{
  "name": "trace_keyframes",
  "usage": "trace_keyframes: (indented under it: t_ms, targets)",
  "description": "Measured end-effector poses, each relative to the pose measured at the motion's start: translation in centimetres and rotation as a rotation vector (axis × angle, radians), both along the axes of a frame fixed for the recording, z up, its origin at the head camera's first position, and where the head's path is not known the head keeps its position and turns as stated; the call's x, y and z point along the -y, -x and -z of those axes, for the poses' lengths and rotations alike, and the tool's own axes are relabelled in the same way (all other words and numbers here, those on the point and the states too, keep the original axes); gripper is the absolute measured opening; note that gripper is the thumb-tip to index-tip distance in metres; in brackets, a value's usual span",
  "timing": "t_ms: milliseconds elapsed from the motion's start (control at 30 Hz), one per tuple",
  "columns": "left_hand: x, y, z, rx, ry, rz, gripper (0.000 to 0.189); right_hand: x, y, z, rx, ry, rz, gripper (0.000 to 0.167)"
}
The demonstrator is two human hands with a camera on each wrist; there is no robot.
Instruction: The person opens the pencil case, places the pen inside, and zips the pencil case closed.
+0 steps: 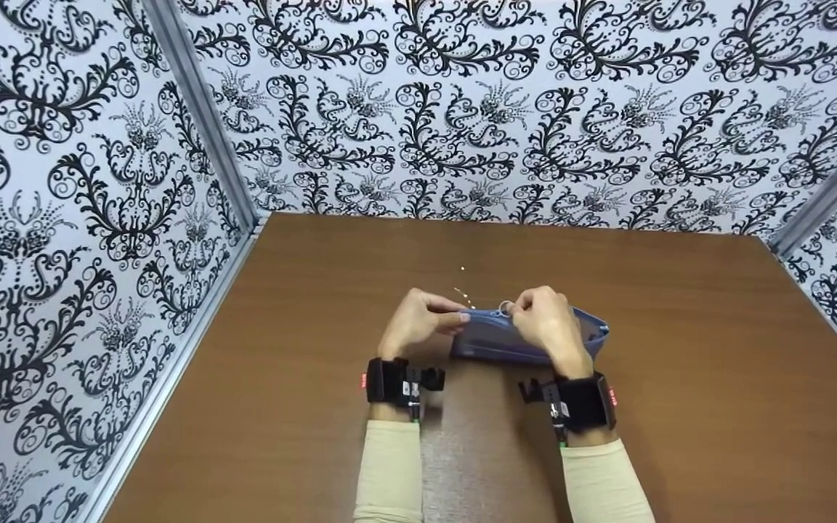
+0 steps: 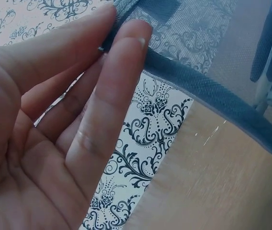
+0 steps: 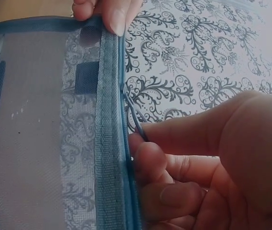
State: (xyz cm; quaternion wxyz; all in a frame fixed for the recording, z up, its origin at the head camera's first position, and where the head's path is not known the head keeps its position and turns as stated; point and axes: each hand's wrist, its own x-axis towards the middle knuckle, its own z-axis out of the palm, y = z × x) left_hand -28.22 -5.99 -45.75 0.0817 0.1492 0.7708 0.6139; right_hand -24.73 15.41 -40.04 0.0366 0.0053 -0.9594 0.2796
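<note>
A blue mesh zipper pouch (image 1: 487,338) is held up just over the table between both hands. My left hand (image 1: 422,319) pinches its left upper corner between thumb and fingers, near one end of the zipper (image 3: 112,129). With thumb and forefinger, my right hand (image 1: 548,319) pinches the ring-shaped zipper pull (image 3: 137,115), a little to the right of that corner. The pouch's right end bulges out behind the right wrist. Through the mesh, the left wrist view shows a dark blue pen (image 2: 267,52) and other slim items at the bottom.
The brown wooden table (image 1: 302,378) reaches to a patterned back wall (image 1: 462,109) and a left side wall (image 1: 41,218). Bright light spots lie on the tabletop behind the pouch. Both wrists wear black camera straps (image 1: 388,380).
</note>
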Motion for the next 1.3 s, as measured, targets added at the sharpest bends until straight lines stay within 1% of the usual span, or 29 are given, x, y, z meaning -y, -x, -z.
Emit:
trace_keyframes:
  t_ms: [100,200,333,467,733,933,1100,1300]
  targets:
    - [-0.1,0.0,0.0,0.000,0.010,-0.007,0.018,-0.2,0.0,0.2,0.002,-0.002,-0.004,0.022]
    - [-0.2,-0.1,0.1,-0.011,0.009,-0.009,0.017,-0.4,-0.2,0.4,-0.015,0.006,-0.012,0.023]
    - [-0.3,-0.2,0.2,-0.031,0.000,-0.009,0.015,-0.9,-0.4,0.6,-0.051,0.019,0.003,0.023]
    - [-0.2,-0.2,0.0,-0.034,-0.007,-0.014,0.014,-1.4,-0.5,0.5,-0.070,0.034,0.015,0.024]
    - [-0.3,-0.1,-0.2,0.009,-0.005,-0.016,0.014,-1.6,-0.7,0.5,-0.067,0.038,0.016,0.024]
    - [0.0,-0.1,0.1,0.004,-0.005,-0.020,0.014,-2.1,-0.6,0.6,-0.058,0.026,0.017,0.025]
    - [0.2,-0.1,0.1,0.004,-0.021,-0.030,0.013,-2.8,-0.7,0.5,-0.046,0.024,0.044,0.023]
    - [0.1,-0.1,0.2,0.002,-0.070,-0.003,0.015,-3.4,-0.8,0.5,-0.044,0.021,0.018,0.022]
